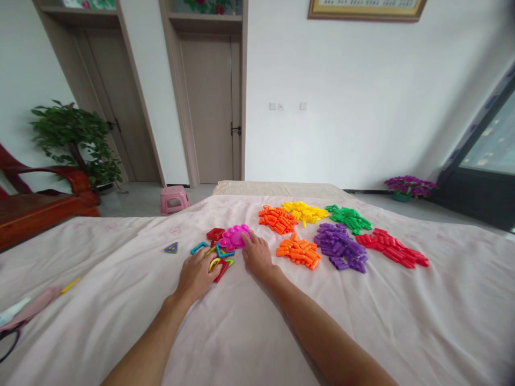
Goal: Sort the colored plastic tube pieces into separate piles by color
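Observation:
My left hand (197,274) lies over a small heap of plastic shape frames, its fingers apart. Under and beside its fingertips are a yellow curved frame (214,265), a red frame (221,272) and a blue frame (225,252). My right hand (257,255) has its fingers on the right edge of a bright pink plastic piece (238,237) with a scalloped rim; its far fingers are partly hidden. Behind the heap sit red square frames (215,234) and another blue frame (199,247). A purple and green triangle frame (171,247) lies apart on the left.
Right of my hands are piles of small plastic pieces: orange (298,252), yellow (304,212), green (349,217), purple (340,247) and red (394,247). A rumpled pale cloth (402,321) covers the table. Glasses (8,343) and a pink pouch (38,305) lie at far left.

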### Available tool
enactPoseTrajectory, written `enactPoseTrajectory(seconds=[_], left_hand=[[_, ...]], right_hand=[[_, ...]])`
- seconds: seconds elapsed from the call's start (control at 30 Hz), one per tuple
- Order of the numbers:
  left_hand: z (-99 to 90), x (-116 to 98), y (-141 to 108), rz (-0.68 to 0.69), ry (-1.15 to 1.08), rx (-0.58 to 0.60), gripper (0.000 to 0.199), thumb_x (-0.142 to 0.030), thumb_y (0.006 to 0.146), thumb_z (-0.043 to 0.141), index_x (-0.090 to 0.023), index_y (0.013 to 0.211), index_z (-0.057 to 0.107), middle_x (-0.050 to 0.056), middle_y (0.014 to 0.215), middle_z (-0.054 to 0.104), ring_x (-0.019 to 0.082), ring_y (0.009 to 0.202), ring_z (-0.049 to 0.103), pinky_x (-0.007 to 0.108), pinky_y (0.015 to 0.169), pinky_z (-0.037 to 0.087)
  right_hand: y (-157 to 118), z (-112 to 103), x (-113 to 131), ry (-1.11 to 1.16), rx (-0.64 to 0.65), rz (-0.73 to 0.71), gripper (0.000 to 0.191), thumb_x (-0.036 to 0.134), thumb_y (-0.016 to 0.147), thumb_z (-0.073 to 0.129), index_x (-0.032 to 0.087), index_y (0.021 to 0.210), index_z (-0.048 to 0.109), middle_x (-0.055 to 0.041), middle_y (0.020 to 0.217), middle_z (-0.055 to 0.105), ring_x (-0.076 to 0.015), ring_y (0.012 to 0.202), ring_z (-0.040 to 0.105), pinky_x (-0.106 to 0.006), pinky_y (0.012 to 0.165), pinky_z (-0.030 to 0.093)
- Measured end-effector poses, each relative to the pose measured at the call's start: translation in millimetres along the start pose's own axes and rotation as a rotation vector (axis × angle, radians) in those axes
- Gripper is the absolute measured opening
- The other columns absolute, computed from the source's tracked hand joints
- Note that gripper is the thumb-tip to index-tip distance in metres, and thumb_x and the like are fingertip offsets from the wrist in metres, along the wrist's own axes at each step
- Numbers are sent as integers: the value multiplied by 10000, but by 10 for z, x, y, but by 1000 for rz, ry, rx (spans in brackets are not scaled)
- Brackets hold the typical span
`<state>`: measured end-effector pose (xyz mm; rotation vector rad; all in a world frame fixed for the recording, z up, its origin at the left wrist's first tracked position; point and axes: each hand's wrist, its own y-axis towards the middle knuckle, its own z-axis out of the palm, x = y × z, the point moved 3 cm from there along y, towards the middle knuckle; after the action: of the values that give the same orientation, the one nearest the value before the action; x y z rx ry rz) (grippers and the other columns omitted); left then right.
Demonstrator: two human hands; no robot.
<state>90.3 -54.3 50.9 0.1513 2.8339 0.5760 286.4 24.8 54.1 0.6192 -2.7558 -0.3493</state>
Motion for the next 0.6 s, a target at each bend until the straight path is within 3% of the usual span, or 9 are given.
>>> enactPoseTrajectory(seconds=[0.13,0.27,0.4,0.5,0.6], left_hand=[[-4,12,11,60,-72,-16,261,-383,926,536,-245,1005,743,78,1305,653,244,1183,601,401,1027,458],[-40,-25,4,91,-157,-30,289,-433,943,521,-252,992,740,60,1251,687,244,1157,624,418,1032,463],[-113,-41,4,37,-226,-191,263,-346,947,519,-239,1132,673,76,1232,687,243,1178,619,424,1039,467],[-169,-76,11,25,-276,-305,475,-281,920,558,-239,1390,501,109,1404,572,244,1306,539,419,1079,453],[-198,-183,17,74,-273,-295,653,-317,892,618,-271,1497,377,115,1517,460,256,1377,471,423,1110,436]], right_hand=[[78,29,22,-58,31,-12,439,278,1011,412,279,1444,485,-100,1502,495,-254,1220,574,-392,1008,399],[100,-25,-28,-80,6,-37,422,185,1001,384,251,1383,550,-98,1418,581,-246,1103,638,-389,963,427],[73,-119,-163,76,-169,-2,440,142,983,368,208,1367,574,-108,1408,586,-243,1170,611,-378,1008,441],[18,-201,-180,305,-361,-43,443,134,971,353,203,1321,615,-110,1387,595,-221,1264,552,-368,1067,436],[-47,-245,-47,538,-468,-129,444,148,959,361,236,1284,650,-104,1333,626,-211,1253,564,-390,1084,448]])
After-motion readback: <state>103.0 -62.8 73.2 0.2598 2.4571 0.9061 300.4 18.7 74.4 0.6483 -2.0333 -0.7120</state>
